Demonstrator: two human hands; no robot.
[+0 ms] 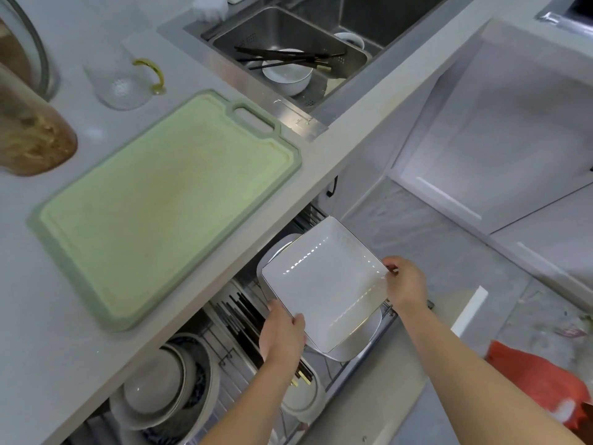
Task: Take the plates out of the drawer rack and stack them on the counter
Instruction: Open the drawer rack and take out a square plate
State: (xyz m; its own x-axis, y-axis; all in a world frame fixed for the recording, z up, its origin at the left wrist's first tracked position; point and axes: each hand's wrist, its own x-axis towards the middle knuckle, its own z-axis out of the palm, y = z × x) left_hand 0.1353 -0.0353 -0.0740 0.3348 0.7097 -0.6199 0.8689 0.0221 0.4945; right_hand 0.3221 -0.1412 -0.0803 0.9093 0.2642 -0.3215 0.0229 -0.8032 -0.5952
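Note:
A white square plate [324, 277] with a thin dark rim is held flat above the open drawer rack [224, 319]. My left hand [282, 335] grips its near left corner and my right hand [406, 284] grips its right corner. More white plates [362, 340] lie stacked directly beneath it in the rack, mostly hidden by it. The grey counter [224, 239] runs along the left, above the drawer.
A green cutting board [167, 207] covers much of the counter. A clear glass jug [123, 75] and a brown jar [29, 136] stand at the left. Bowls [160, 387] and chopsticks [240, 309] fill the rack. The sink [288, 53] holds a bowl and chopsticks. An orange bag [539, 377] lies on the floor.

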